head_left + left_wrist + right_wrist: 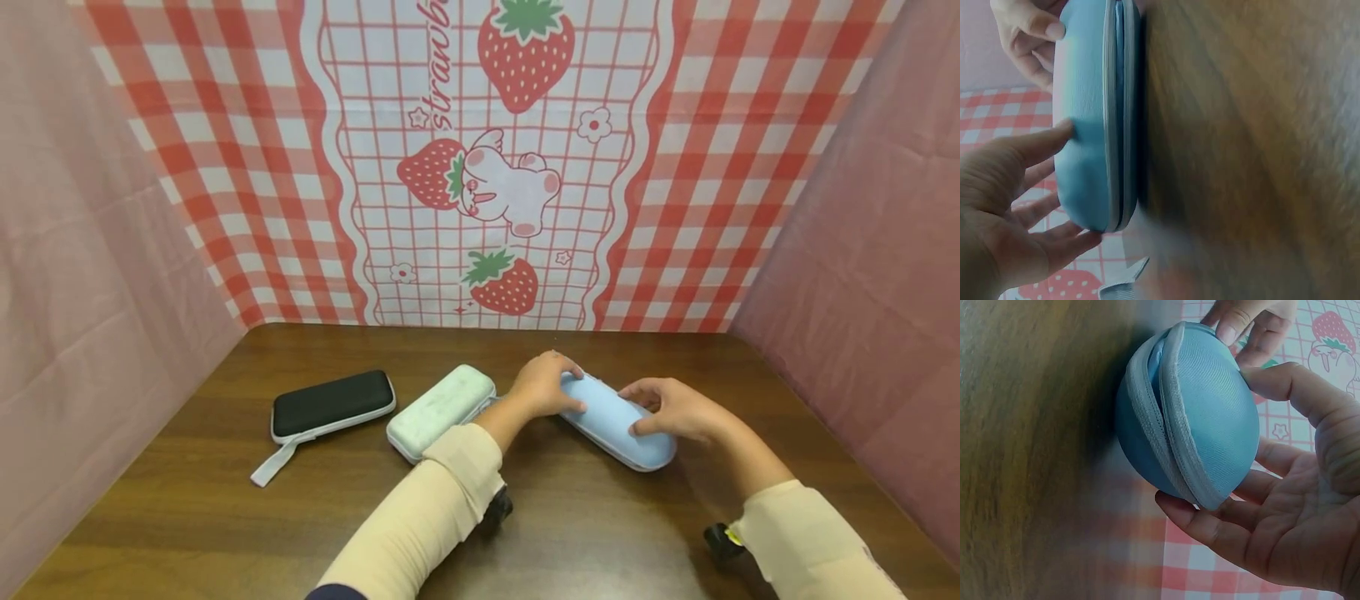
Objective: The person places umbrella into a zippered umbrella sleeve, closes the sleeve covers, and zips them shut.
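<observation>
A light blue hard glasses case (611, 421) with a pale zip lies slantwise on the table, right of the middle. My left hand (542, 385) grips its far left end, thumb on the near side of the lid and fingers round the end. At the near right end my right hand (678, 408) holds the case, with the thumb on top and fingers along the far side. In the right wrist view the zip (1172, 425) is undone at that end, leaving a narrow gap between lid and base. Along the side, the left wrist view also shows the zip edges parted.
A pale green zip case (442, 408) lies left of the left hand, partly behind the sleeve. Farther left is a black zip case (333, 406) with a grey wrist strap (276, 463). A checked strawberry cloth (480, 167) hangs behind the wooden table (187, 517); pink cloth walls flank it.
</observation>
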A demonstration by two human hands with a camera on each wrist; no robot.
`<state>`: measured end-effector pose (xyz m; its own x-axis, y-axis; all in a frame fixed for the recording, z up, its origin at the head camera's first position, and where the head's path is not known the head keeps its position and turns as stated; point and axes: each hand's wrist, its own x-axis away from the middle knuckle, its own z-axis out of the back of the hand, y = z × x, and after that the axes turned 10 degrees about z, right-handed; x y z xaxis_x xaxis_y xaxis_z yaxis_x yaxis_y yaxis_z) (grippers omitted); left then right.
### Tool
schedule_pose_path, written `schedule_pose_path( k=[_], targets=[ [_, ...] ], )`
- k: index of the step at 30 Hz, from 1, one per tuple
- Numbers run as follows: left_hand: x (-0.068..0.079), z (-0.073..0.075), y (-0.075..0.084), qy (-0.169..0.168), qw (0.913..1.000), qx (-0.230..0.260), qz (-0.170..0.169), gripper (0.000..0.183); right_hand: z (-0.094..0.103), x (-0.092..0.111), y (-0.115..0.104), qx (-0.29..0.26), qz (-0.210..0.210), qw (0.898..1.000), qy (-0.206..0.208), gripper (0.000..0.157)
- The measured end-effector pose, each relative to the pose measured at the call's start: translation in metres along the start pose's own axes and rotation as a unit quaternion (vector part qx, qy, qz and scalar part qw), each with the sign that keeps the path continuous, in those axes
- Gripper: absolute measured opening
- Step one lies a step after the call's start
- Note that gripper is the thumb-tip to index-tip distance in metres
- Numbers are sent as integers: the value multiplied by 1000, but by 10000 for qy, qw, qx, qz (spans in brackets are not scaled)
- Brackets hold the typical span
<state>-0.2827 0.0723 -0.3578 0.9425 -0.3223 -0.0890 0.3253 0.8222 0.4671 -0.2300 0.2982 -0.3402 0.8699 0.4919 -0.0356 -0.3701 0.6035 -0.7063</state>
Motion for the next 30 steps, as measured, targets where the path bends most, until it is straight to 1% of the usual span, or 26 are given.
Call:
schedule_pose_path(
  k=[1,3,6,8,10,15,18,22,24,26,30],
  targets=[
    [-1,1,-1,-48,9998,-78,-176,49,1,0,0,56,22,10000,-37,56],
    [-2,1,-3,-136,9990,-212,-381,48,3,2,0,202,28,9998,-90,56],
    [-3,3,-4,-127,9983,-392,-409,47,9,6,-1,321,-85,9993,-168,58],
    [-2,4,-5,-117,9980,-495,-383,45,14,10,0,327,-233,9990,-190,62],
    [-2,5,-5,-117,9978,-543,-374,43,18,14,2,220,-375,9989,-189,64],
    [0,6,-8,-125,9976,-517,-441,36,23,17,9,-91,-550,9984,-111,66],
    [3,8,-10,-103,9974,-486,-531,33,22,16,13,-292,-627,9976,-94,66],
    [9,13,-12,-217,9965,-446,-668,35,21,13,17,-453,-638,9969,-67,61],
    [10,19,-12,-328,9966,-437,-621,33,21,12,18,-483,-592,9971,-45,59],
    [10,24,-12,-361,9975,-352,-487,29,21,12,19,-487,-536,9974,-29,57],
    [5,33,-10,-171,9997,-71,-185,20,20,11,20,-440,-418,9982,1,55]
  ],
)
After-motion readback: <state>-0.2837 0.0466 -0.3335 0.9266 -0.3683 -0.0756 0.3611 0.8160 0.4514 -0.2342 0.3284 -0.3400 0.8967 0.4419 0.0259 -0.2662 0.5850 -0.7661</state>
